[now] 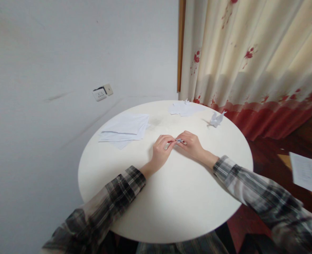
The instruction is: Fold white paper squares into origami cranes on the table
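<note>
Near the middle of the round white table (161, 197), my left hand (161, 151) and my right hand (192, 145) meet with fingertips almost touching. Pinched between them is a small piece of folded paper (180, 141), pale with a bluish tint. The fingers of both hands are closed on it and cover most of it, so its full shape is hidden. To the right and farther back, a folded white paper crane (216, 120) stands on the table.
A loose stack of white paper (124, 124) lies at the back left. More sheets (182, 109) lie at the far edge, with a small folded paper shape (187, 101) on them. A wall (52, 53) borders the left; a curtain (251, 70) hangs behind right.
</note>
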A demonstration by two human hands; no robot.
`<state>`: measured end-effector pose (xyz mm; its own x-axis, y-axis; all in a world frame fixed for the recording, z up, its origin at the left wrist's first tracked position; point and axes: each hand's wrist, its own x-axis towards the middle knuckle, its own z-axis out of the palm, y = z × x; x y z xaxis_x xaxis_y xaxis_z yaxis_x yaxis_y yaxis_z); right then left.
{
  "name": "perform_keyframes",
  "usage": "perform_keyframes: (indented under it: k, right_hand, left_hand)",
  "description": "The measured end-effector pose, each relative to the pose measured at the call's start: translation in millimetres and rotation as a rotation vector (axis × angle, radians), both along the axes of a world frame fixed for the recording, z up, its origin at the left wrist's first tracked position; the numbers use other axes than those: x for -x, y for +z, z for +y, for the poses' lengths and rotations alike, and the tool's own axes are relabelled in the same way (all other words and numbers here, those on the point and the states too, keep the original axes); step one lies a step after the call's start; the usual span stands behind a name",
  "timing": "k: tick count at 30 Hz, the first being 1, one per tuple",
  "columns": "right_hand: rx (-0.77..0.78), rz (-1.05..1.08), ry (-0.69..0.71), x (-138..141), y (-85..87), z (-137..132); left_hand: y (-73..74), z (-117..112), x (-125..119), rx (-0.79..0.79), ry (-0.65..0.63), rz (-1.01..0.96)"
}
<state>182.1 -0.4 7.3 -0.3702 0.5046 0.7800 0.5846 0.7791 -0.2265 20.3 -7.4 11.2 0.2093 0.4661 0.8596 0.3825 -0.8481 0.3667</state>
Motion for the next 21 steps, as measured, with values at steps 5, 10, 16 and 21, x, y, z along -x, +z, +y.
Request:
perform_keyframes:
  k: [5,10,16,21]
  right_hand:
    - [0.009,0.007,0.005,0.0,-1.1,0.6]
    - [0.017,-0.048,0.010,-0.9,-2.3,-0.8]
    - [0.010,-0.120,-0.006,-0.8,-2.3,-2.1]
    - [0.013,-0.092,-0.013,-1.2,-2.8,-1.8]
  left_hand:
    - [-0.1,-0.2,-0.1,-0.006,0.002,0.005]
    - [0.8,-2.0,-1.1,0.004,0.010,-0.006]
    - [3.9,-7.4,-3.4,0.014,-0.001,-0.029]
    - [2.5,-6.4,-4.1,0.035,0.007,-0.040]
